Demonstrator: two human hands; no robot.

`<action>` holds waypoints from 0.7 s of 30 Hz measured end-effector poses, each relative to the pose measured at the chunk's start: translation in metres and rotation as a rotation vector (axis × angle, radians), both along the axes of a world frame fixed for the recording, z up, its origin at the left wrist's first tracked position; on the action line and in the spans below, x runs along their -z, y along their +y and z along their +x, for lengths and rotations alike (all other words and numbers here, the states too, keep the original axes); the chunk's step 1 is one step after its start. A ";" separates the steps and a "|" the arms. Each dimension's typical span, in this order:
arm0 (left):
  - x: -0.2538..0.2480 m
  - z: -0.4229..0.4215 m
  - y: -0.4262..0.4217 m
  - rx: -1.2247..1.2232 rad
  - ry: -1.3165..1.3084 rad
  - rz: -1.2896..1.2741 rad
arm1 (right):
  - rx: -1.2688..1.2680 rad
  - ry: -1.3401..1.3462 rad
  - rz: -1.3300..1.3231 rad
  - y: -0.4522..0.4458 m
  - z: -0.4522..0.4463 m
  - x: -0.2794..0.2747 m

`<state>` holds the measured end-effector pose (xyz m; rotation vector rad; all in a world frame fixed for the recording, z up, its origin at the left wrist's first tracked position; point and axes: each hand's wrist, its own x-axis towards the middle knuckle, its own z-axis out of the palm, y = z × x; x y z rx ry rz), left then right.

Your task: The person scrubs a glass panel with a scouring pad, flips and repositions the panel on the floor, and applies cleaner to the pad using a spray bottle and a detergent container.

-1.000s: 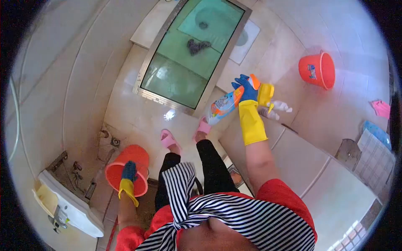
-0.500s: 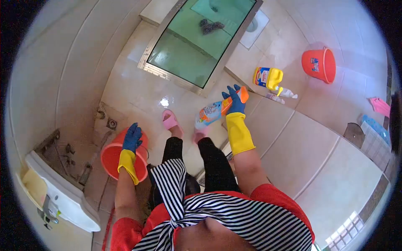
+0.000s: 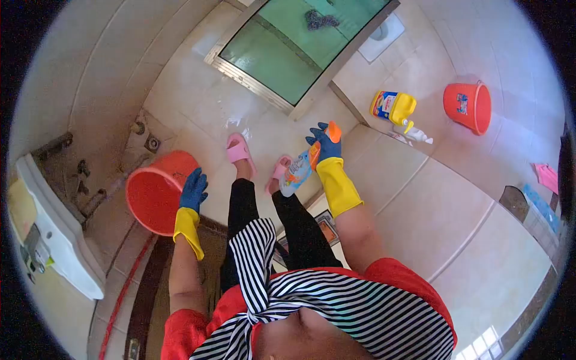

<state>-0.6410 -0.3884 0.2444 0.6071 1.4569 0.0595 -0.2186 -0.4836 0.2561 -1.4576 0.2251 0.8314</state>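
Observation:
My right hand (image 3: 326, 144), in a blue-and-yellow rubber glove, grips a cleaner bottle (image 3: 296, 173) with an orange top and a printed label. The bottle slants down to the left, over my pink slipper (image 3: 279, 170). My left hand (image 3: 193, 191), gloved the same way, is beside the right rim of a red bucket (image 3: 155, 198). Its fingers reach out loosely, and I see nothing held in them. Whether they touch the rim I cannot tell.
A glass door (image 3: 294, 54) in a metal frame lies ahead. To the right are a yellow jug (image 3: 396, 108), a white bottle (image 3: 418, 133) and another red bucket (image 3: 471, 107). A white sink (image 3: 66, 234) is on the left wall, and a squat toilet (image 3: 382, 37) is behind the door.
My left hand was over the red bucket and now appears at its right side. The right hand and cleaner bottle have shifted slightly left in view. My view has shifted too.

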 end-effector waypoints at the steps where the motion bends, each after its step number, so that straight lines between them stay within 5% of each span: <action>1: -0.001 0.002 -0.003 0.010 0.001 0.017 | -0.028 -0.002 0.001 -0.003 0.000 0.002; 4: -0.009 0.010 -0.003 0.034 0.013 0.064 | -0.188 0.260 0.060 -0.029 0.018 0.039; 13: -0.001 0.016 -0.004 0.054 -0.013 0.124 | -0.445 0.077 -0.020 -0.027 0.017 0.029; 21: 0.008 -0.006 0.004 0.030 -0.075 0.151 | -1.125 -0.337 -0.165 0.064 -0.030 0.043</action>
